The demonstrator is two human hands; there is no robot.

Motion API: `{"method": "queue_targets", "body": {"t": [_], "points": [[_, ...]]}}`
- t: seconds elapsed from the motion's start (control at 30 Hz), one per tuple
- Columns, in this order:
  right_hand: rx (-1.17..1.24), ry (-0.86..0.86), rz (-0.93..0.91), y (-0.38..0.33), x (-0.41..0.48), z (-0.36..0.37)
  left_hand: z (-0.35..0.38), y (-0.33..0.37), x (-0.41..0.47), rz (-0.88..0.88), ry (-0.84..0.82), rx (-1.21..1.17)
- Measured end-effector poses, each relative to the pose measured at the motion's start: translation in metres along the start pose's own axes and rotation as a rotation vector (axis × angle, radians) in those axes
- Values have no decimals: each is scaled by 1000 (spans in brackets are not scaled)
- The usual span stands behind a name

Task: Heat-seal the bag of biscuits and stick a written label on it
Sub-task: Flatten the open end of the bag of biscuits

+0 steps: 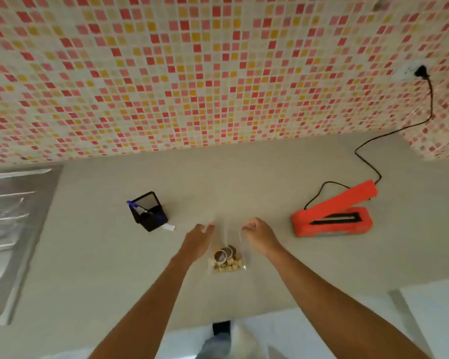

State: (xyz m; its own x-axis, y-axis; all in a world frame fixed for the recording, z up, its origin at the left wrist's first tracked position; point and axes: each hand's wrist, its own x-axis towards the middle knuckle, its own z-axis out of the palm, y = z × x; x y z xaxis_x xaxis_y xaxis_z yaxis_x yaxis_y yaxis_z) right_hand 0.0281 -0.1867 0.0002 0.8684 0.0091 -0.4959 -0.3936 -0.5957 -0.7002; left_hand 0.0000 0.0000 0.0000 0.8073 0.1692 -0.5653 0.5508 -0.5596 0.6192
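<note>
Grey countertop [270, 281] is carrying the red heat sealer [332, 213], lid gaping ready at right, and the clear bag of biscuits [226, 258] at centre, left hand [198, 238] straight-fingered touching, right hand [257, 233] apparently pinching its mouth, likely flattening it for sealing.
</note>
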Motion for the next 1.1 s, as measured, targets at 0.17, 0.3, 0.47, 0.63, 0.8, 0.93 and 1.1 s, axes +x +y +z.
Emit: {"method": "queue_targets", "body": {"t": [0.17, 0.3, 0.47, 0.63, 0.8, 0.93, 1.1], "points": [[68, -41, 146, 12, 0, 23, 17, -11, 6, -38, 6, -129], [234, -29, 134, 9, -6, 24, 17, -16, 4, 53, 4, -307], [315, 67, -15, 8, -21, 9, 15, -18, -6, 199, 55, -484], [338, 168, -129, 19, -38, -1, 13, -23, -12, 296, 47, -585], [298, 225, -165, 33, -39, 0, 15, -19, -17, 412, 21, -536], [232, 151, -192, 43, -38, 3, 17, -19, -16, 459, -12, -513], [239, 186, -316, 33, -40, 2, 15, -18, -20, 485, 25, -608]]}}
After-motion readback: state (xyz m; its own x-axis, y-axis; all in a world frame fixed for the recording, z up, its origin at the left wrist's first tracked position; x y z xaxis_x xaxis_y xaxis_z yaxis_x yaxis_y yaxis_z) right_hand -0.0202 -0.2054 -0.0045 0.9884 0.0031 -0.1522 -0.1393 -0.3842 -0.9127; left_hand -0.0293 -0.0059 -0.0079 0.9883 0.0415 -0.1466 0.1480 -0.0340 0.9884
